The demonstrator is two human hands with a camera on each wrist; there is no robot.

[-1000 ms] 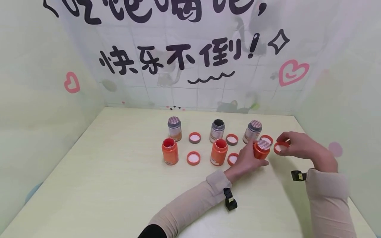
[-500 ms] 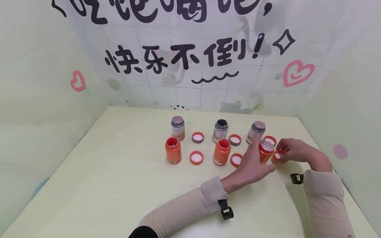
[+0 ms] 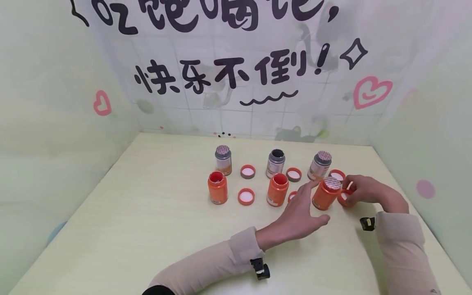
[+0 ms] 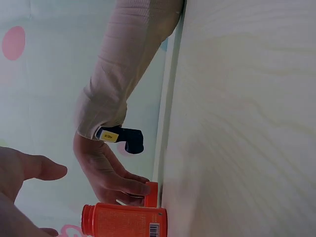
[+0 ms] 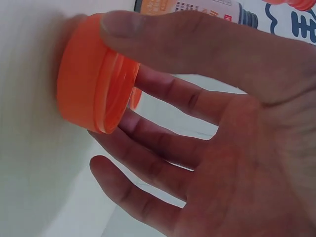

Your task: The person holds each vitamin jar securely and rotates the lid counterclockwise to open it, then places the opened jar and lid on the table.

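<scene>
My left hand [image 3: 293, 217] has its thumb and fingers spread beside an orange bottle [image 3: 324, 198], which stands upright on the table with a patterned seal over its mouth. In the left wrist view a gap shows between the thumb and that bottle [image 4: 123, 220]. Just right of it, my right hand [image 3: 372, 191] pinches an orange screw cap [image 3: 343, 199] at the tabletop, inner side up. The right wrist view shows the thumb on the cap's rim [image 5: 81, 74] and fingers behind it. My left hand partly hides another cap [image 3: 291, 196].
Two unsealed orange bottles [image 3: 218, 188] [image 3: 277, 190] stand to the left. Behind are three grey-necked bottles [image 3: 223, 160] [image 3: 275, 164] [image 3: 319, 166]. Loose caps [image 3: 246, 197] [image 3: 248, 172] [image 3: 293, 175] [image 3: 337, 176] lie between them. Printed walls surround the table [image 3: 147, 229].
My left hand has let go of the orange bottle and drawn back left and toward me. My right hand has lowered the cap to the table beside the bottle.
</scene>
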